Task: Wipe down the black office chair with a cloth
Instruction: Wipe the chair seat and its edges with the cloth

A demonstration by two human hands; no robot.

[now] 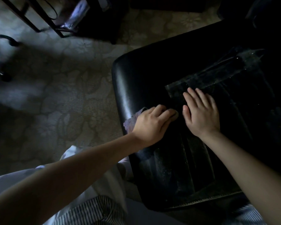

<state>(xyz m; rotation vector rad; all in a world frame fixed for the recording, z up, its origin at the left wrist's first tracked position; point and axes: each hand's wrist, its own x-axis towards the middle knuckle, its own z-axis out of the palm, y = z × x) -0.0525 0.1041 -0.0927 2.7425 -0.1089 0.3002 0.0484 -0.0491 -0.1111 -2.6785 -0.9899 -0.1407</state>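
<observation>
Pressing down on the black chair, the left hand has its fingers curled over a pale purple cloth. The cloth is bunched up under the hand. A bit of it sticks out on the left side of the hand, right at the chair's rounded left edge.

The right hand is just beside the left hand, on its right. It lies flat on the chair. Its fingers are straight and a little spread, pointing to the far side. It holds nothing. The two hands are close but do not touch.

The chair fills the right half of the view. It is big, dark and shiny. The part under the hands is a wide padded piece with long lines running from near to far. I cannot tell if it is the seat or the back. Gray dusty marks show on the chair, far from the right hand and also nearer, between the two arms.

The floor on the left has a pale carpet with a flower pattern. At the far left stand thin dark legs of some furniture. Something shiny like plastic sits beside them. The room is very dim.

Near the bottom are the person's clothes, a white cloth part and a striped part.
</observation>
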